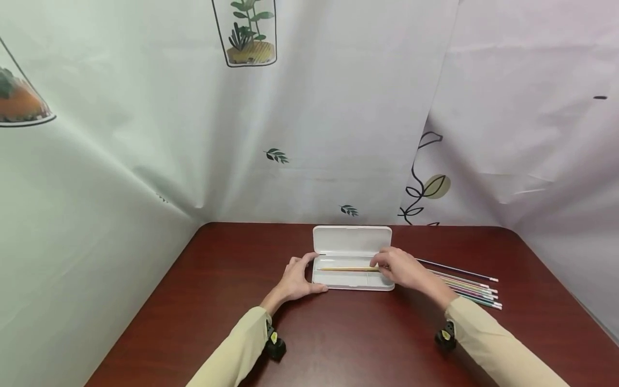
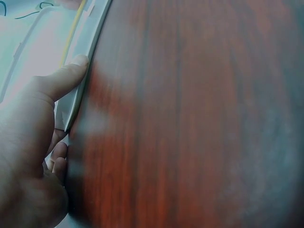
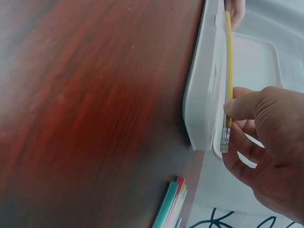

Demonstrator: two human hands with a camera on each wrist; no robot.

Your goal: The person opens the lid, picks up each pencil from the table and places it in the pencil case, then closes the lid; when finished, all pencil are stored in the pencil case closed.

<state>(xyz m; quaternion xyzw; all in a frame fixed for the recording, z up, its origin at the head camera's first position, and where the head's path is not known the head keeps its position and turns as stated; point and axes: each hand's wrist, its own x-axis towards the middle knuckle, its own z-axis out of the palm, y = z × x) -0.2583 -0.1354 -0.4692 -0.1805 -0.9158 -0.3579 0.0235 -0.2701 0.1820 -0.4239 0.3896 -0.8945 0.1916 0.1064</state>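
An open white pencil case lies on the dark red-brown table, its lid raised at the back. My left hand holds the case's left end, thumb at the front edge and fingers toward the back corner. In the left wrist view the thumb rests along the case's front rim. My right hand pinches a yellow pencil near its eraser end, between thumb and fingers. The pencil lies lengthwise over the case's tray, its tip toward my left hand. Its silver ferrule and pale eraser show in the right wrist view.
Several coloured pencils lie in a bunch right of the case, partly behind my right forearm, eraser ends outward. One dark pencil lies apart, farther back. A white printed curtain hangs behind the table.
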